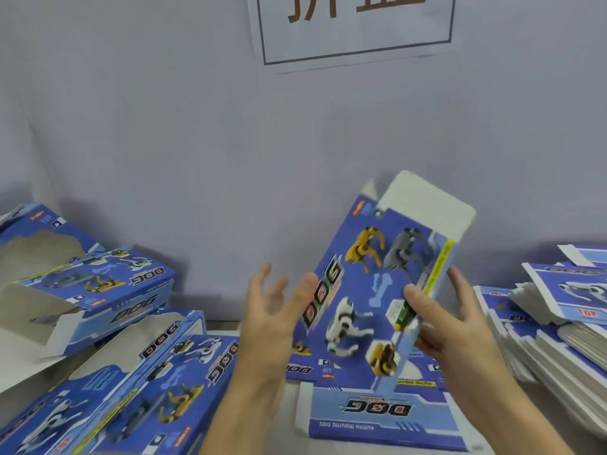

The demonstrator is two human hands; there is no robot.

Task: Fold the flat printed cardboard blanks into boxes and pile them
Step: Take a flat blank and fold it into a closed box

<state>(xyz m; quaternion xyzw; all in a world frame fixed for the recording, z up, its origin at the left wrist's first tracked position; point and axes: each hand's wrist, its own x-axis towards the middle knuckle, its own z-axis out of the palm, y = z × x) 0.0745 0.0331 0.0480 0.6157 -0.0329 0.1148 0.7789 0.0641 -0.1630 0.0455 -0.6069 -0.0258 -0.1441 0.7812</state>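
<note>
A blue printed box (pixel 368 290) with toy dogs and the word DOG is held upright and tilted in mid-air at centre right, its white top flap open. My right hand (pixel 450 320) grips its right edge, thumb on the printed face and fingers behind. My left hand (pixel 272 310) is beside the box's left edge with fingers spread; the thumb touches or nearly touches the edge. A flat blank (pixel 377 412) lies on the table under the box. Folded boxes (pixel 108 290) are piled at the left.
A thick stack of flat blanks (pixel 558 326) sits at the right. More folded boxes (pixel 157 389) fill the lower left. A grey wall with a white sign (pixel 354 31) stands close behind the table.
</note>
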